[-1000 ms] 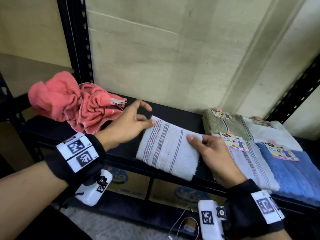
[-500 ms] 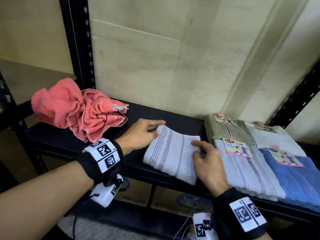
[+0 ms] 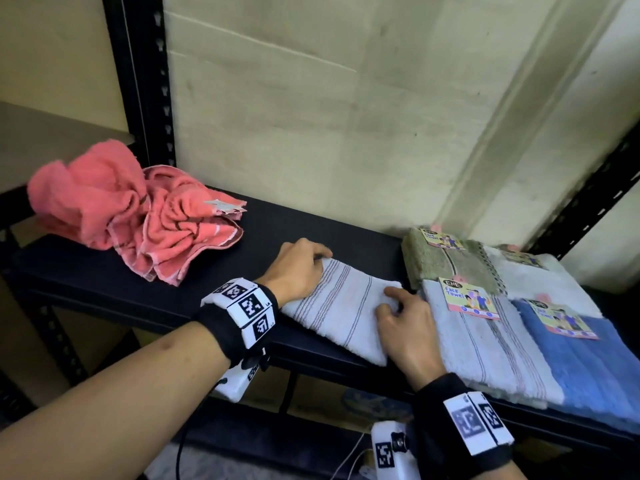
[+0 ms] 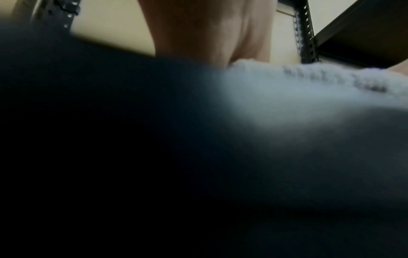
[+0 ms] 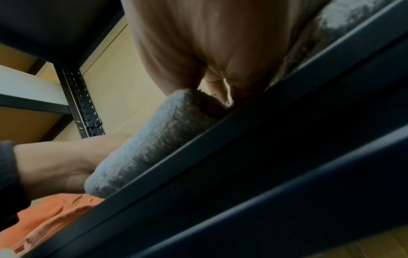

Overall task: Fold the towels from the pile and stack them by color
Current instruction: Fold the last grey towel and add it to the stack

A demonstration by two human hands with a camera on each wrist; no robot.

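A folded white towel with thin stripes (image 3: 343,306) lies on the black shelf (image 3: 104,271), between a crumpled pile of pink towels (image 3: 131,216) and the folded stacks. My left hand (image 3: 301,268) curls its fingers round the towel's far left edge. My right hand (image 3: 398,313) curls its fingers at the right edge, beside the white stack (image 3: 485,344). In the right wrist view the white towel (image 5: 154,139) sits at the shelf lip with my left hand (image 5: 55,165) at its end. The left wrist view is mostly dark, showing the towel's edge (image 4: 309,90).
At the right lie a folded green towel (image 3: 446,265), another white one (image 3: 540,282) behind and a blue one (image 3: 581,368), several with paper labels. Black uprights (image 3: 142,81) frame the shelf against a wall. Boxes sit below.
My left hand closed from spread fingers onto the towel's left edge. My right hand slid to the right edge and curled there. The towel shifted slightly toward the stacks.
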